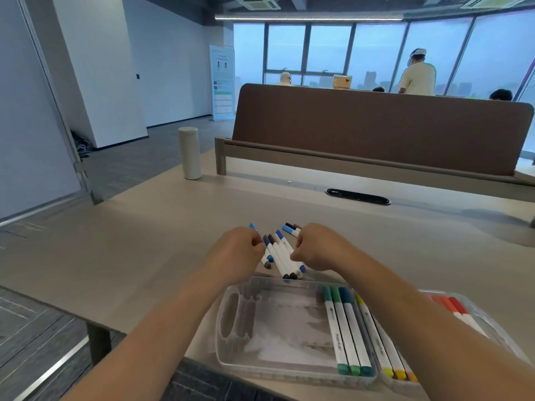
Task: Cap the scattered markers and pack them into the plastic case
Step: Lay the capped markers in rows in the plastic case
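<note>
Two bare forearms belong to the person, one in the lower left of the frame, the other in the lower right. Both are uncovered along their whole visible length, from the bottom edge to the wrist. The left hand [234, 250] and the right hand [321, 247], near the frame's middle, are bare as well.

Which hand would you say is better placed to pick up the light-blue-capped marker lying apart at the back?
Probably the right hand: the light-blue-capped marker lies just beside its knuckles, while the left hand sits beyond the marker bundle, apparently gripping a blue-tipped marker.
</note>
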Motion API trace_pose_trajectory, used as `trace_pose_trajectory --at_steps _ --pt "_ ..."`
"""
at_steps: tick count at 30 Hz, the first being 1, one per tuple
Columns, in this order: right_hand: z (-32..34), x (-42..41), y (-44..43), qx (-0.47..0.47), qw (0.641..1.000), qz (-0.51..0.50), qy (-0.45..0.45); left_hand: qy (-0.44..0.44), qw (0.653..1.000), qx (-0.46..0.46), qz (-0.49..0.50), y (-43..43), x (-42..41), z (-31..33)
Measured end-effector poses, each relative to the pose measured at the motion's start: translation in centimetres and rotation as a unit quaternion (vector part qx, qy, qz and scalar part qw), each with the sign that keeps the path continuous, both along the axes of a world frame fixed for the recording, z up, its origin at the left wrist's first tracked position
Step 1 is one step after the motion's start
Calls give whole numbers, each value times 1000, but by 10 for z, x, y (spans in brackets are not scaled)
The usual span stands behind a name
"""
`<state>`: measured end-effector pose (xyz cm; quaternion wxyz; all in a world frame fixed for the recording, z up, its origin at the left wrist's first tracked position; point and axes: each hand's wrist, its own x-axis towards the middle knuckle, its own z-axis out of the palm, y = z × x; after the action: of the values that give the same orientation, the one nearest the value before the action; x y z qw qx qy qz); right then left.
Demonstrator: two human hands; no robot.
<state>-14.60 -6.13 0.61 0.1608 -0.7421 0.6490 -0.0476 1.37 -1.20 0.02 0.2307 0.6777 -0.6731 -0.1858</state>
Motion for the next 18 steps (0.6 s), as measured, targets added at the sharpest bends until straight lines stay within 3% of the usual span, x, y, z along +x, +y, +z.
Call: trace_pose_trajectory --at_steps 9,18 --pt "2 40 -10 -26 994 36 104 134 991 -1 13 -10 28 -10" --pt "-2 55 -9 -18 986 41 158 154 988 -6 20 -4 33 -11"
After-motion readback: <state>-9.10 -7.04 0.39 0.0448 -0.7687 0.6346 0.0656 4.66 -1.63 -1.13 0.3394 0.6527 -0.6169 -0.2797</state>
